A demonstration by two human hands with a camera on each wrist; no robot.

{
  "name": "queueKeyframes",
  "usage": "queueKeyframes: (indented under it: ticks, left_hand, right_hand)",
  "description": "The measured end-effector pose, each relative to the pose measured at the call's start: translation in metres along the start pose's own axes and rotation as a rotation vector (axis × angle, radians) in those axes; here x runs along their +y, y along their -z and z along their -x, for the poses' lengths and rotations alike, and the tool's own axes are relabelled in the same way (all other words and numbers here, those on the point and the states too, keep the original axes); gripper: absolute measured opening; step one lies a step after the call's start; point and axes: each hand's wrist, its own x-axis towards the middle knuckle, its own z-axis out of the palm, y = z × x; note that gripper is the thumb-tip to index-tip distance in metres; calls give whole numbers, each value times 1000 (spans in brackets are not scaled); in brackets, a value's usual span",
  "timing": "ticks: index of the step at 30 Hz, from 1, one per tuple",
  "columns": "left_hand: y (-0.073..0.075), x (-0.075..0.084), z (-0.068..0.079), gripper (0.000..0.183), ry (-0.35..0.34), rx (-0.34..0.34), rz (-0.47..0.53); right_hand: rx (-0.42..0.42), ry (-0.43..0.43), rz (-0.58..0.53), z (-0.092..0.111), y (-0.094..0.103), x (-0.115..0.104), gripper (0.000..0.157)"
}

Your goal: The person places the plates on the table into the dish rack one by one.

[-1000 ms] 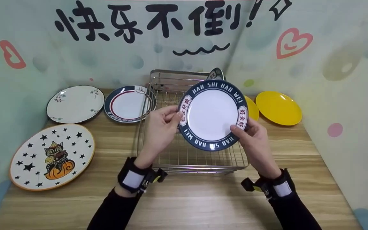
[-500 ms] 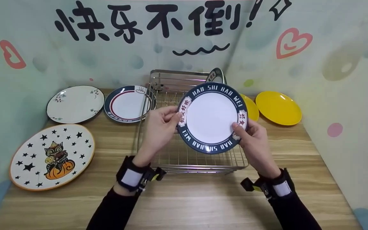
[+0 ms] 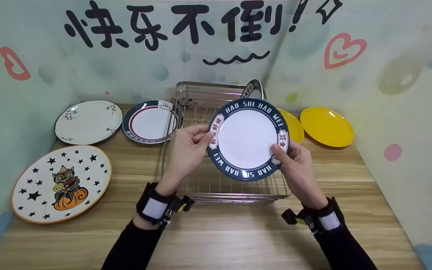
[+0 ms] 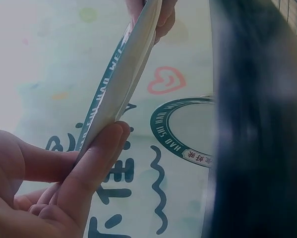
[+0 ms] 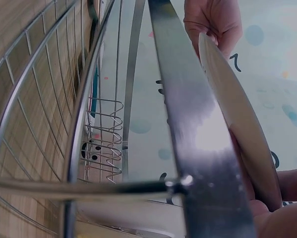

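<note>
Both hands hold a white plate (image 3: pixel 249 138) with a dark blue lettered rim, face up and tilted toward me over a wire dish rack (image 3: pixel 234 197). My left hand (image 3: pixel 189 150) pinches its left rim, thumb on the front and fingers behind. On the right rim, the right hand (image 3: pixel 299 168) grips likewise, its thumb lying across the blue border. A matching plate (image 3: pixel 252 89) stands on edge at the rack's back right, partly hidden by the held one. In the left wrist view the held plate (image 4: pixel 121 74) appears edge-on between thumb and fingers.
Left of the rack lie a floral white plate (image 3: pixel 88 123), a blue-rimmed plate (image 3: pixel 150 123) and a large star-patterned plate (image 3: pixel 96 165). Two yellow plates sit to the right, one fully visible (image 3: pixel 327 127), the other (image 3: pixel 294 127) partly covered. A printed backdrop (image 3: pixel 182 67) stands behind.
The held plate has come down slightly over the rack and turned a little between the hands. Both hands keep their grip; the other plates have not moved.
</note>
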Motion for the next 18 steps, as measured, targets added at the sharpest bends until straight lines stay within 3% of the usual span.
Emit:
queueKeyframes:
  ticks: [13, 18]
  left_hand:
    - [2, 3, 0, 22, 31, -7, -17]
    - [5, 2, 2, 22, 55, -83, 39]
  right_hand:
    - [1, -11, -1, 0, -1, -3, 41]
    - [35, -25, -32, 1, -1, -3, 38]
